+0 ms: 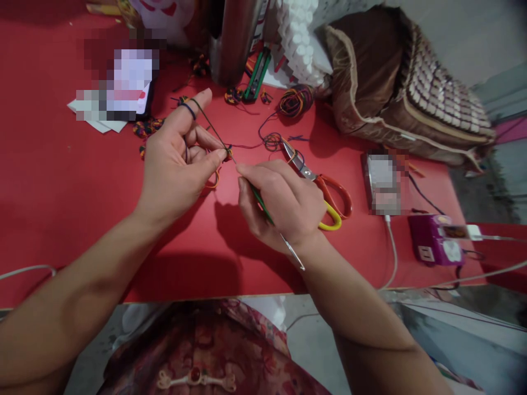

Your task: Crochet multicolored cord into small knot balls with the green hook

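Observation:
Between thumb and fingertips, my left hand (179, 145) pinches a small piece of multicoloured crochet work (229, 151). Dark yarn (212, 127) is looped round its raised index finger and runs taut down to that piece. My right hand (282, 200) is closed round a crochet hook (293, 252) with a green grip, held like a pen. One hook end meets the work at my left fingertips; the other sticks out below my right palm. Scissors (329, 195) with red and yellow handles lie partly under my right hand, with yarn strands across the blades.
A multicoloured yarn ball (296, 100) sits behind the scissors, its strand trailing forward. A green cutter (257, 75) lies beside a metal cylinder (233, 41). Phones (132, 82) (383, 184) lie at left and right. A purple box (434, 240), cables and a brown beaded cushion (395, 82) occupy the right side.

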`<state>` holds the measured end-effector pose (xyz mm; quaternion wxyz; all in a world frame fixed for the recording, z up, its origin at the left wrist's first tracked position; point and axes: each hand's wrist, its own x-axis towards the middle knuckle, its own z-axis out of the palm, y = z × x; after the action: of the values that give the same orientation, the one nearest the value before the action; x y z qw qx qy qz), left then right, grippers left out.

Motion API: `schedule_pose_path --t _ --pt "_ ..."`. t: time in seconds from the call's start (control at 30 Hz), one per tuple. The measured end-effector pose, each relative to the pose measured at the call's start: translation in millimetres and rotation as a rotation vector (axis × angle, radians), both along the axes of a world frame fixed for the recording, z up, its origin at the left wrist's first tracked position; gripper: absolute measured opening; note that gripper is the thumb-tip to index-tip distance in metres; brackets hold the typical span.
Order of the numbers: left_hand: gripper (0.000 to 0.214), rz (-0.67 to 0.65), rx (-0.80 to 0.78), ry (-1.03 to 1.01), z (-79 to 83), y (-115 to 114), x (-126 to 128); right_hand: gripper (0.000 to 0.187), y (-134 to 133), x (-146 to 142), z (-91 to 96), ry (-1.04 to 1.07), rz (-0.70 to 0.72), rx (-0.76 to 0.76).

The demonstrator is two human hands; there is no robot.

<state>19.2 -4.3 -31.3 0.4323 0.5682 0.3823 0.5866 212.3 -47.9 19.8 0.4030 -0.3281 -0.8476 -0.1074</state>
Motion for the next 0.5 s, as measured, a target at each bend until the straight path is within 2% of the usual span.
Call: schedule_pose_path --t 0.13,0.23,0.33,0.5 --pt "0.061 0.055 0.134 0.029 6.9 -5 5 0.015 0 -2 -1.6 0.024 0.009 -0.008" --pt "0.065 0.118 0.226 0.096 13.1 -9 6 0.014 0 -2 -2.3 0.097 0.032 -0.065" --pt "0.067 0.148 0.212 0.166 15.9 -11 6 0.018 -1 -1 -0.6 0.167 0.058 -0.145" --pt "0.063 0.142 0.219 0.138 13.6 -11 7 0.023 0 1 0.9 0.196 0.078 -0.206"
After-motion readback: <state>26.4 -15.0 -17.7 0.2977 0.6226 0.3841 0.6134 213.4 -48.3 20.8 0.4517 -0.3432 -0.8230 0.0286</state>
